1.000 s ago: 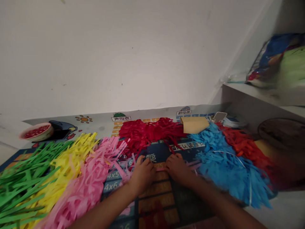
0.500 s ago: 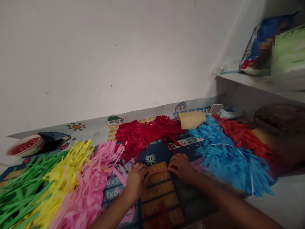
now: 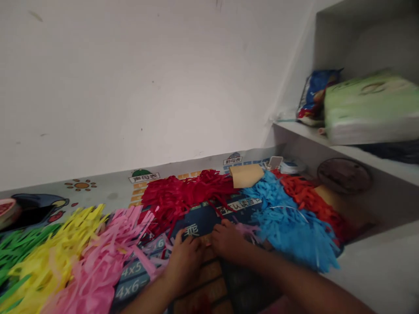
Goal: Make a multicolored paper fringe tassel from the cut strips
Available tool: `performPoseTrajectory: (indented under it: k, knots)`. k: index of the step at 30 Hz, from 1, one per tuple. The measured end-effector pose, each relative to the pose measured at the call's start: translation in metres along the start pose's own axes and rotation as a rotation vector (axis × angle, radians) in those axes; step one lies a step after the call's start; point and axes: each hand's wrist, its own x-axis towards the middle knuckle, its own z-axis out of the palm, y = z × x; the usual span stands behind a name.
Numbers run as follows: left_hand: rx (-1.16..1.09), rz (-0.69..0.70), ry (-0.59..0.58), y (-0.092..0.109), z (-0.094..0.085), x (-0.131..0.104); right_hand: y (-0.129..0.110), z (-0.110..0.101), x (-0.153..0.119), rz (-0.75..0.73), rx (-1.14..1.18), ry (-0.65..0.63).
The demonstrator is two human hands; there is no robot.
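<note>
Both hands are low in front: my left hand point(image 3: 186, 264) and right hand point(image 3: 225, 240) sit close together above the printed mat point(image 3: 131, 285), fingers curled in and mostly closed, just a small gap between them. Pinched there is a thin pink strip point(image 3: 207, 245). Only a short, blurry bit shows in that gap, so its long axis looks crosswise, left to right; can't make out the exact fingertip grip.

Off to my left there's a pink pile point(image 3: 90, 277), then a yellow pile point(image 3: 59, 257), both slanting away from me, plus a green pile point(image 3: 19, 248). Right side has a fluffy blue pile point(image 3: 294, 237) with an orange-red pile point(image 3: 303, 194) just past it. Farther back, a dark red pile point(image 3: 183, 196) lies lengthwise left to right, tan sheet point(image 3: 247, 175) at its right end. Behind everything: white wall point(image 3: 163, 87).
</note>
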Motion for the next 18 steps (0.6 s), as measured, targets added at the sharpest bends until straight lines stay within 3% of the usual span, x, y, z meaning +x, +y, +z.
performPoseTrajectory:
  k: [2,5,7,10,12,14,18]
  knots:
    - [0.012,0.022,0.085,0.000,-0.004,0.003,-0.005,-0.009,0.000,0.053,-0.026,0.015]
    - [-0.057,0.116,0.261,0.000,-0.026,-0.006,-0.023,-0.038,-0.009,0.175,0.091,0.114]
    - [-0.126,0.206,0.287,0.001,-0.048,-0.020,-0.037,-0.059,-0.018,0.300,0.440,0.166]
    - [-0.152,0.273,0.280,0.006,-0.077,-0.035,-0.047,-0.078,-0.023,0.425,1.027,0.045]
    - [-0.182,0.256,0.352,0.013,-0.089,-0.038,-0.052,-0.077,-0.022,0.501,1.338,-0.024]
    - [-0.235,0.181,0.467,0.021,-0.094,-0.039,-0.060,-0.067,-0.019,0.602,1.596,0.030]
    - [-0.384,-0.090,0.598,0.040,-0.088,-0.042,-0.087,-0.041,-0.013,0.699,1.800,0.369]
